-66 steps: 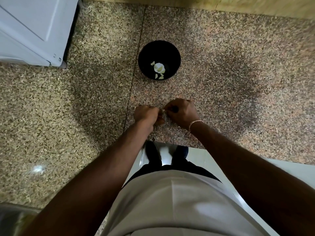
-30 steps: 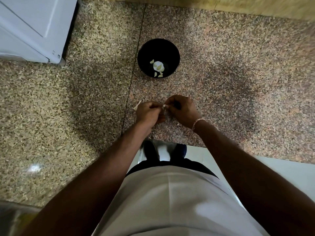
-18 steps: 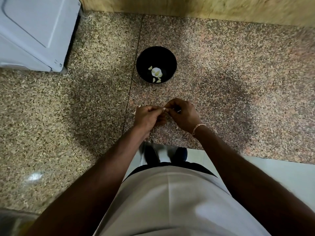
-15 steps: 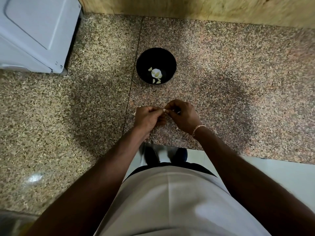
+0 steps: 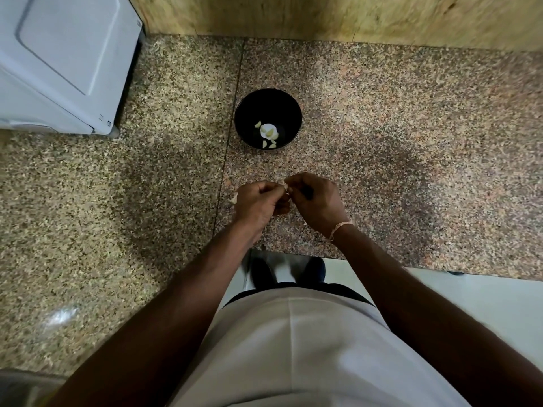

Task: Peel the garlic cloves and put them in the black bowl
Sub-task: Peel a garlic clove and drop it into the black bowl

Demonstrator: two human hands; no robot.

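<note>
Over the granite counter (image 5: 411, 142), in the head view, you are pinching a garlic clove (image 5: 286, 188) between left hand (image 5: 258, 202) and right hand (image 5: 316, 201), near the black bowl (image 5: 293, 113). Loosening either pinch is risking a dropped clove.

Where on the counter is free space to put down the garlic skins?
Bare granite counter lies right of the black bowl, up to the wooden wall, and also left of it, toward the white appliance. The left hand and right hand crowd the strip before the bowl.
</note>
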